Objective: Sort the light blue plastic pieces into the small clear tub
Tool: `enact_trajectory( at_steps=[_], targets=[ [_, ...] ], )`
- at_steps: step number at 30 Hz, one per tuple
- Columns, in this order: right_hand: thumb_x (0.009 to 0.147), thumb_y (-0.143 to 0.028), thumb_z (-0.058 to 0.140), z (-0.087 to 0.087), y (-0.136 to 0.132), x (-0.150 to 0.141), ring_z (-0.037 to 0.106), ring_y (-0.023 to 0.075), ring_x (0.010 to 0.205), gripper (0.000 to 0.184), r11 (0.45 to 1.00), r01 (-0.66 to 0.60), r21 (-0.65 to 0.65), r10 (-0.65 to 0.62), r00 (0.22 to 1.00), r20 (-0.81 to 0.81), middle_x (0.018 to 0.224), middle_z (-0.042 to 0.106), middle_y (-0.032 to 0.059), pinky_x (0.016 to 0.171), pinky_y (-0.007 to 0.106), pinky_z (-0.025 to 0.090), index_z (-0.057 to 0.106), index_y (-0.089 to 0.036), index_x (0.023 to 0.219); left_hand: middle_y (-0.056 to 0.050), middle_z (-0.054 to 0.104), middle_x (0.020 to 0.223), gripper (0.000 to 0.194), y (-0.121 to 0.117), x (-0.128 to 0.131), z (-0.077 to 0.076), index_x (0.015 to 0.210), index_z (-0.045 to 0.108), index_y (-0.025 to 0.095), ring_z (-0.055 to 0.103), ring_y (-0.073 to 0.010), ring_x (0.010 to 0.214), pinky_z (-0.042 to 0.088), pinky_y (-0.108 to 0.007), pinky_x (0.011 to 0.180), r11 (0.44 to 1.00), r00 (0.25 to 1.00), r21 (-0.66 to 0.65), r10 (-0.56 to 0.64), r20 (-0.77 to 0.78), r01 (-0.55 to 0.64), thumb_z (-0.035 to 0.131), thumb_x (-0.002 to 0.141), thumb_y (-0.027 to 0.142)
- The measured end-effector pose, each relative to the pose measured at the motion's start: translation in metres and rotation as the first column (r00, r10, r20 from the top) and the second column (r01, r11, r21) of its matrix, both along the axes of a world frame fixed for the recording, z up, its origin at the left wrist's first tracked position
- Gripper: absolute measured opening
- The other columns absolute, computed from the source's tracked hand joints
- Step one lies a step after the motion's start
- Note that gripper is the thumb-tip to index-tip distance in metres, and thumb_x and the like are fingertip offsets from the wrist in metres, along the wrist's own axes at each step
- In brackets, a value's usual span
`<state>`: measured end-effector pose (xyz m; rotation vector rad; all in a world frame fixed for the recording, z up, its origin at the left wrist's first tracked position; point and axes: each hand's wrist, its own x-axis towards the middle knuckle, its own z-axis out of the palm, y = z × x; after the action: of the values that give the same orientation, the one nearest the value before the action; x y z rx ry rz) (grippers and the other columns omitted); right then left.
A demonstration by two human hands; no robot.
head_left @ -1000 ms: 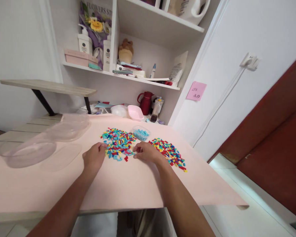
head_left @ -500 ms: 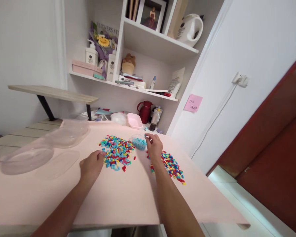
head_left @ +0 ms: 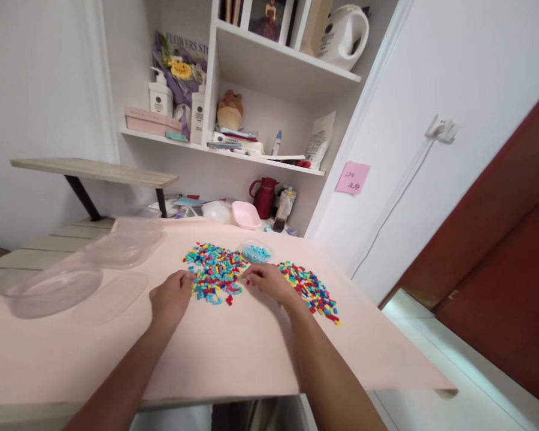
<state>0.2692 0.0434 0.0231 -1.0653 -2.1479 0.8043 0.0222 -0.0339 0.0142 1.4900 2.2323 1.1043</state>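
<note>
A pile of small multicoloured plastic building bricks (head_left: 215,266) lies on the pink table cover. At its left edge rests my left hand (head_left: 171,294), fingers curled in; whatever they may hold is hidden. My right hand (head_left: 267,280) reaches to the pile's right edge, its fingers bent with the tips apart, close to a stray red brick. Just behind it stands a clear plastic container (head_left: 257,251) with light blue bricks inside. A second pile of mixed bricks (head_left: 308,286) spreads to the right, partly behind my right hand and wrist.
Clear plastic containers (head_left: 51,287) and a flat clear lid (head_left: 112,297) sit on the left. At the back are a pink tray (head_left: 246,215), a dark red jug (head_left: 264,197) and a bottle (head_left: 282,212). A raised wooden shelf (head_left: 94,170) stands back left.
My right hand has moved left and toward me, from beside the clear container to the left pile's edge. My left hand stays beside the pile. The view has shifted slightly.
</note>
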Motion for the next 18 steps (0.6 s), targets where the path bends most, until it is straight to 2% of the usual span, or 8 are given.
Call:
enact_trajectory(
  at_steps=[5, 8, 10, 14, 16, 18],
  targets=[
    [0.075, -0.026, 0.065, -0.005, -0.009, -0.014, 0.046, 0.0096, 0.059, 0.019, 0.985, -0.171, 0.034, 0.165, 0.976, 0.139, 0.066, 0.055, -0.0034, 0.056, 0.019, 0.036, 0.070, -0.021, 0.093, 0.001, 0.074, 0.098, 0.029, -0.001, 0.002, 0.002, 0.084, 0.068, 0.027, 0.065, -0.0211, 0.100, 0.039, -0.035, 0.093, 1.000, 1.000, 0.002, 0.000, 0.020, 0.000, 0.039, 0.083, 0.028],
    [0.071, -0.025, 0.070, -0.003, -0.011, -0.018, 0.047, 0.0109, 0.065, 0.024, 0.967, -0.211, 0.140, 0.169, 0.950, 0.262, 0.071, 0.053, -0.0031, 0.062, 0.021, 0.038, 0.070, -0.024, 0.094, 0.001, 0.075, 0.097, 0.030, -0.002, 0.002, 0.002, 0.085, 0.068, 0.027, 0.065, -0.0206, 0.100, 0.038, -0.034, 0.094, 1.000, 1.000, 0.006, 0.000, 0.025, 0.000, 0.039, 0.083, 0.028],
    [0.073, -0.017, 0.064, -0.003, -0.010, -0.016, 0.050, 0.0117, 0.070, 0.022, 0.966, -0.158, 0.203, 0.096, 0.953, 0.286, 0.078, 0.054, -0.0010, 0.068, 0.023, 0.040, 0.071, -0.025, 0.092, 0.001, 0.075, 0.097, 0.030, -0.002, 0.003, 0.002, 0.085, 0.069, 0.027, 0.065, -0.0204, 0.100, 0.038, -0.034, 0.094, 1.000, 1.000, 0.006, 0.002, 0.024, -0.002, 0.039, 0.083, 0.028],
    [0.075, -0.006, 0.052, -0.003, -0.005, -0.007, 0.054, 0.0124, 0.078, 0.038, 0.971, -0.003, 0.238, -0.039, 0.984, 0.173, 0.097, 0.056, 0.0031, 0.075, 0.024, 0.043, 0.070, -0.027, 0.102, 0.001, 0.075, 0.097, 0.031, -0.002, 0.003, 0.003, 0.087, 0.069, 0.028, 0.065, -0.0203, 0.099, 0.037, -0.034, 0.095, 1.000, 1.000, -0.002, 0.004, 0.023, -0.004, 0.038, 0.083, 0.027],
    [0.076, -0.008, 0.052, 0.000, -0.004, -0.002, 0.055, 0.0130, 0.077, 0.040, 0.967, 0.061, 0.249, -0.095, 0.987, 0.127, 0.095, 0.059, 0.0031, 0.075, 0.025, 0.043, 0.067, -0.026, 0.108, 0.001, 0.075, 0.097, 0.031, -0.002, 0.003, 0.003, 0.088, 0.069, 0.027, 0.065, -0.0204, 0.099, 0.037, -0.034, 0.094, 1.000, 1.000, -0.002, -0.001, 0.023, 0.001, 0.039, 0.083, 0.027],
    [0.078, -0.013, 0.053, 0.003, -0.005, 0.001, 0.055, 0.0132, 0.074, 0.032, 0.965, 0.096, 0.243, -0.130, 0.984, 0.125, 0.088, 0.062, 0.0020, 0.072, 0.025, 0.043, 0.068, -0.024, 0.104, 0.001, 0.075, 0.098, 0.030, -0.002, 0.002, 0.002, 0.089, 0.069, 0.027, 0.065, -0.0207, 0.099, 0.037, -0.034, 0.094, 1.000, 1.000, 0.003, -0.006, 0.017, 0.006, 0.039, 0.083, 0.028]
  ],
)
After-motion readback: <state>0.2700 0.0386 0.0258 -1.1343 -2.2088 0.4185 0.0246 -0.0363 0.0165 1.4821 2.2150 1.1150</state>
